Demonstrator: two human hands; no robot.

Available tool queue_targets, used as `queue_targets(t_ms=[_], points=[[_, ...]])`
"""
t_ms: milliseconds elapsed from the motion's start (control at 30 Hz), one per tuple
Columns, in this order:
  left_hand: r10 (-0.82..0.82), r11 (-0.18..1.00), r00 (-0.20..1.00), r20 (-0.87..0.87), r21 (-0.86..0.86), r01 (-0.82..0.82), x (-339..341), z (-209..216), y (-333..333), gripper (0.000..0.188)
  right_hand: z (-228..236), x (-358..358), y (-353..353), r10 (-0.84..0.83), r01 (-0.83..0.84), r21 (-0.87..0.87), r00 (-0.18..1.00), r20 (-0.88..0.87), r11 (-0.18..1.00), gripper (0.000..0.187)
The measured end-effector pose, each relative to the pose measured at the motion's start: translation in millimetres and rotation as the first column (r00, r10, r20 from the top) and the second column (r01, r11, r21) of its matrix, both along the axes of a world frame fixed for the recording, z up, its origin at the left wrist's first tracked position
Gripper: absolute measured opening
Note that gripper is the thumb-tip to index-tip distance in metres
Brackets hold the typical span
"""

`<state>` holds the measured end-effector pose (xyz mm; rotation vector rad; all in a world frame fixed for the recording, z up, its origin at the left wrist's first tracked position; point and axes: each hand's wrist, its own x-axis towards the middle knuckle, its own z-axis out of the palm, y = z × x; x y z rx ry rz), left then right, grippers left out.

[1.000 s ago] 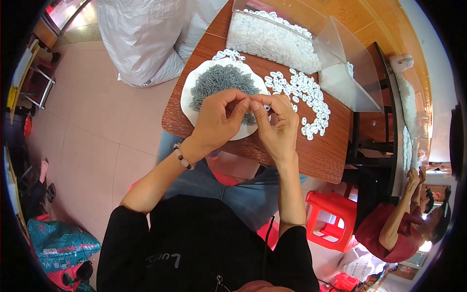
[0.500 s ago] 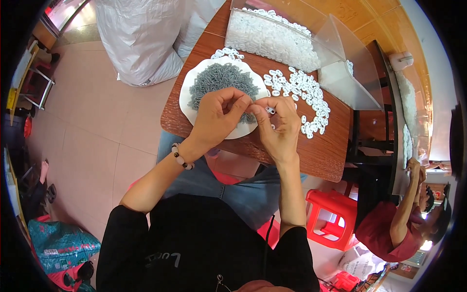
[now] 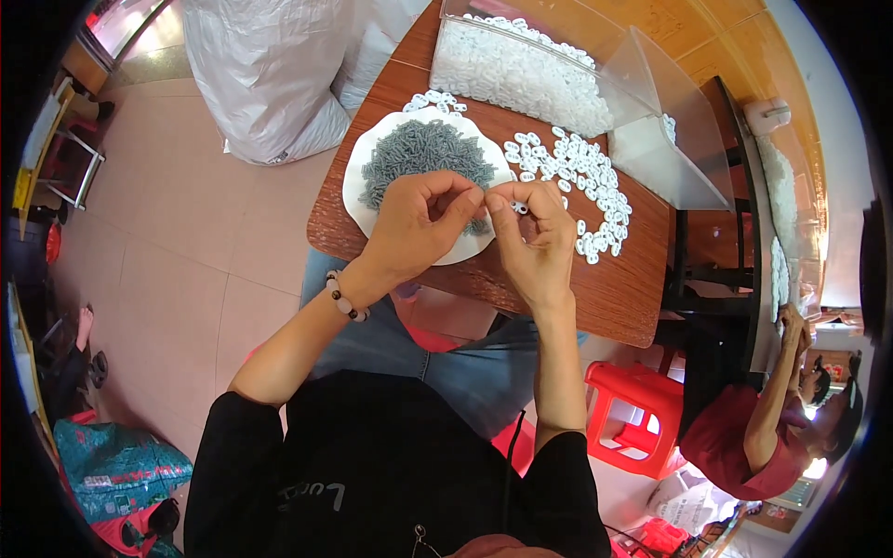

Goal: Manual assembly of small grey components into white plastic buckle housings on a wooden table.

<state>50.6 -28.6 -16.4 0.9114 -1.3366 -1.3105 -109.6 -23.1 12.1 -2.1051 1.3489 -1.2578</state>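
- Grey pieces (image 3: 420, 153), small and rod-like, lie heaped in a white wavy-rimmed plate (image 3: 356, 186).
- Left hand (image 3: 420, 221) and right hand (image 3: 537, 231) meet above the plate's right side, fingertips pinched together; anything gripped is too small to tell.
- White oval pieces (image 3: 592, 168) scatter right of the plate.
- Beyond it, a clear bin (image 3: 521, 98) holds more.
- The table's (image 3: 609, 302) left edge runs just beside the plate.

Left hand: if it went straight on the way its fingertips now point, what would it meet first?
Most likely the right hand, at its fingertips just ahead; depth, and whether the two hands' tips touch, is unclear.
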Motion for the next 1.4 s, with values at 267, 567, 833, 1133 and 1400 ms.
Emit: queue_targets(t_ms=[267,567,833,1133,1400], points=[[0.009,0.999,0.999,-0.048,0.046,-0.006,-4.0,-2.0,0.5,0.015,-9.0,-20.3,8.0,0.003,-0.15,0.403,0.94,0.342,0.903,0.02],[-0.004,0.999,0.999,-0.036,0.041,0.005,-22.2,-0.6,17.5,0.009,-11.9,-49.9,31.4,-0.216,-0.084,0.564,0.87,0.444,0.821,0.019],[-0.264,0.961,0.955,0.138,0.122,0.248,-55.6,4.0,54.3,0.011,-21.4,-95.3,76.3,-0.329,0.079,0.615,0.894,0.304,0.784,0.014],[-0.34,0.933,0.927,0.161,0.186,0.309,-85.8,-4.0,57.5,0.012,-24.5,-107.4,97.4,-0.385,0.028,0.606,0.795,0.469,0.795,0.015],[-0.237,0.971,0.948,0.213,0.04,0.234,-79.2,-13.2,56.9,0.01,-39.5,-171.4,51.9,-0.446,0.397,0.241,0.873,0.199,0.885,0.014]])
